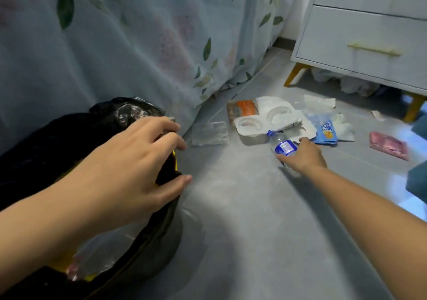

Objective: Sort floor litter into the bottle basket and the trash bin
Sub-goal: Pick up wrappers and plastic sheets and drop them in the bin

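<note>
Here the right hand (302, 155) curls its fingers (283, 159) around a small water bottle (282, 144) lying on the floor (242, 207), just in front of the white tray (265, 119) amid scattered wrappers. The left hand (129, 168) grips the black bag (129, 112) at the rim of the trash bin (157, 237), well left of the bottle.
</note>
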{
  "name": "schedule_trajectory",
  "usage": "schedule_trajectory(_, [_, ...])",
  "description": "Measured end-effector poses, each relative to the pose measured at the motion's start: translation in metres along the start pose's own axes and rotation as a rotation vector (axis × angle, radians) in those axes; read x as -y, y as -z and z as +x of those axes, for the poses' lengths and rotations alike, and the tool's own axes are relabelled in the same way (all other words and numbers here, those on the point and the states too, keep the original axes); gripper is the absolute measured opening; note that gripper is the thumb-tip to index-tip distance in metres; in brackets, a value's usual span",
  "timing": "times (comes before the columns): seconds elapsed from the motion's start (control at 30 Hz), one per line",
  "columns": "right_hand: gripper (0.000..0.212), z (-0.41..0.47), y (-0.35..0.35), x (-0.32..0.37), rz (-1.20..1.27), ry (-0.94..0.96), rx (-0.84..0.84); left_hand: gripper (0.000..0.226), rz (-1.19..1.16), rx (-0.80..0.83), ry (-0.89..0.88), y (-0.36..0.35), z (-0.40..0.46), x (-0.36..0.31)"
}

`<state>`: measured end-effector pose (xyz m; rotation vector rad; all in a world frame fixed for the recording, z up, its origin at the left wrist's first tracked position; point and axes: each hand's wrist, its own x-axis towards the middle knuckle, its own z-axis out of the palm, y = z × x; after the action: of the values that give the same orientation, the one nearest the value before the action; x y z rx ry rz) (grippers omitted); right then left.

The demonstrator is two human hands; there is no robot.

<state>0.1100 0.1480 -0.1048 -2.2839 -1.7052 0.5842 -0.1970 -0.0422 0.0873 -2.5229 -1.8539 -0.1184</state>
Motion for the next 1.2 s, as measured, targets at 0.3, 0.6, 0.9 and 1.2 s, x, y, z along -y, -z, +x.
schedule_trajectory(0.3, [0.046,-0.017,-0.008,-0.017,0.190,-0.239,0.174,0.052,-0.032,-0.034,-0.020,-0.015,0.003,0.009])
schedule_trajectory(0.6, [0.035,-0.108,0.021,0.005,1.010,-0.136,0.489,0.045,-0.247,-0.172,-0.030,0.009,-0.010,-0.012])
schedule_trajectory(0.9, [0.030,-0.221,0.083,0.104,1.171,0.432,0.872,0.071,-1.082,-0.127,0.409,0.027,-0.034,-0.030])
schedule_trajectory(1.2, [0.040,-0.279,0.092,0.149,1.008,0.698,0.975,0.036,-1.429,-0.245,0.456,0.065,-0.074,-0.016])
